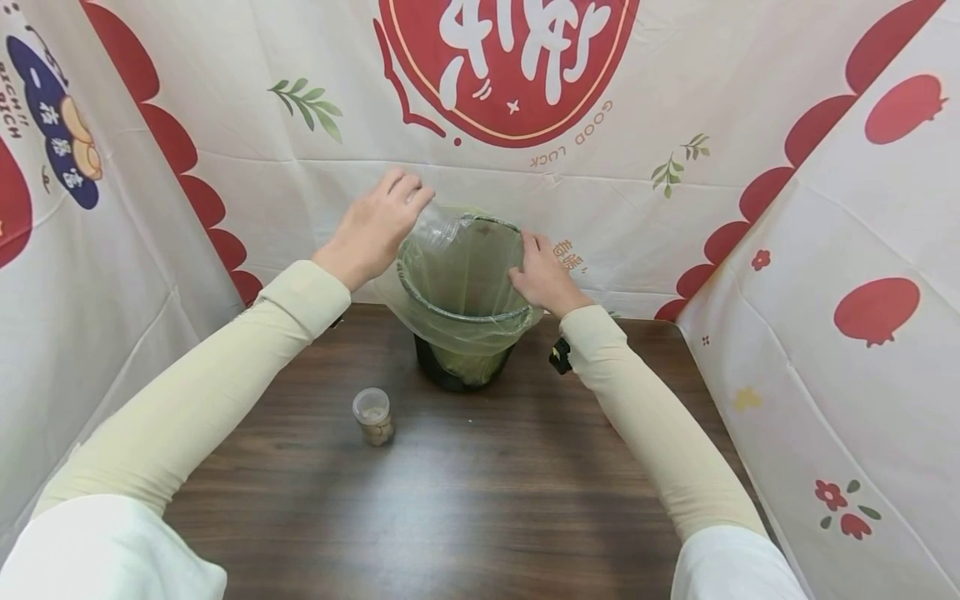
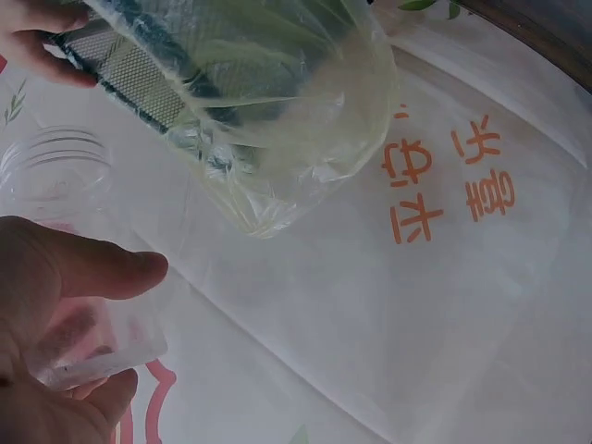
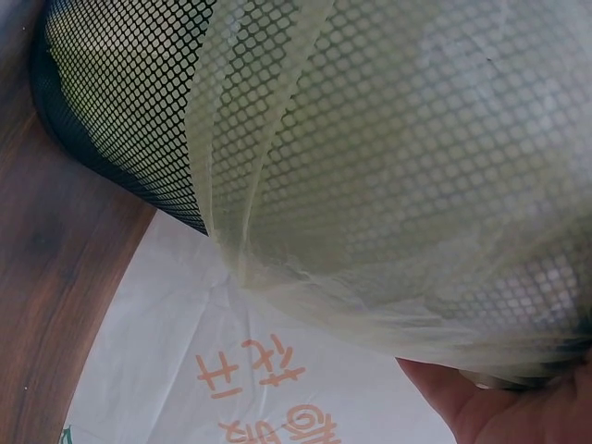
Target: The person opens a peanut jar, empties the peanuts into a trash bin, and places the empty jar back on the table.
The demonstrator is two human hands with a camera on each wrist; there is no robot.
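A black mesh bin (image 1: 459,377) stands at the back of the brown table (image 1: 487,492), lined with a pale green plastic bag (image 1: 457,267). My left hand (image 1: 405,193) is raised above the bin's left rim and pinches the bag's loose film between thumb and fingers (image 2: 102,270). My right hand (image 1: 528,250) grips the right rim, where the bag folds over it. In the right wrist view the mesh (image 3: 120,111) and the bag (image 3: 416,185) fill the frame, with my palm (image 3: 499,407) below the rim. The left wrist view shows the bag (image 2: 277,120) draped over the rim.
A small clear jar (image 1: 372,414) stands on the table in front of the bin, to its left. White printed cloth walls (image 1: 825,250) close in the back and both sides. A black device (image 1: 558,356) sits at my right wrist.
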